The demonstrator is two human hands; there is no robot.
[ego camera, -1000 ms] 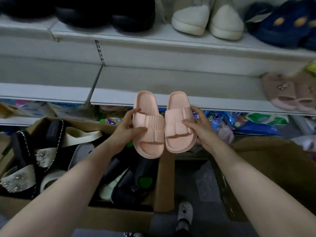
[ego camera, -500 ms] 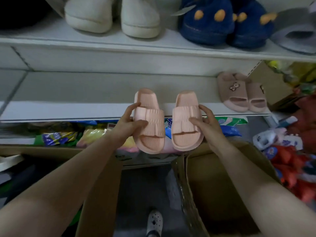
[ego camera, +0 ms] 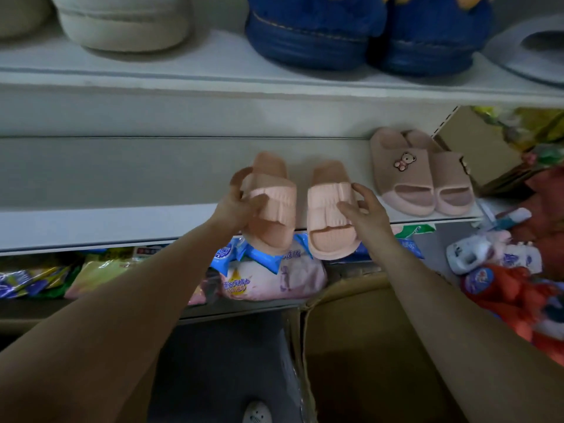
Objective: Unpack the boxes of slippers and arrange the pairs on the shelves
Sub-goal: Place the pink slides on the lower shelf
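Two peach-pink slide slippers hang over the front edge of the white middle shelf [ego camera: 106, 221]. My left hand [ego camera: 241, 203] grips the left slipper [ego camera: 271, 221] by its ribbed strap. My right hand [ego camera: 363, 209] holds the right slipper [ego camera: 328, 227] at its strap, thumb on top and fingers along the outer side. Both slippers point heel-first toward the shelf's back. Just to their right on the same shelf stands a dusty-pink pair with a bear charm [ego camera: 421, 175].
The upper shelf [ego camera: 213, 74] carries cream slippers [ego camera: 125, 22], blue plush slippers [ego camera: 360, 35] and a grey one [ego camera: 531, 50]. Packaged goods [ego camera: 268, 276] fill the lowest shelf. An open cardboard box [ego camera: 366, 361] stands below right, plush toys [ego camera: 503, 270] beside it.
The view swung right, away from the box of slippers. Both hands carried the peach pair up and forward to the middle shelf's front edge, beside the bear-charm pair.
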